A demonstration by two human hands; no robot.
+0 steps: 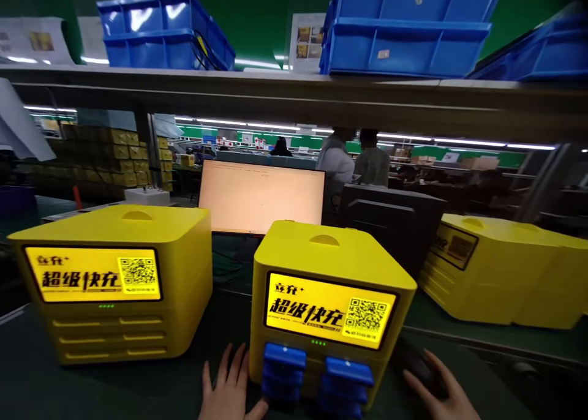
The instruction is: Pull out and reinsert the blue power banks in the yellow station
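A yellow charging cabinet (321, 267) with a lit screen stands right in front of me, with several blue power banks (316, 374) sticking out of its lower slots. My left hand (229, 389) lies flat on the dark bench beside the cabinet's lower left corner, fingers spread, thumb near the blue banks. My right hand (441, 392) rests on a black mouse (416, 365) at the cabinet's right.
A second yellow cabinet (119, 279) stands at left, and a third (500, 267) lies turned at right. A bright monitor (261, 196) and a black box (390, 218) sit behind. Blue bins (404, 28) line the shelf overhead. Two people stand far back.
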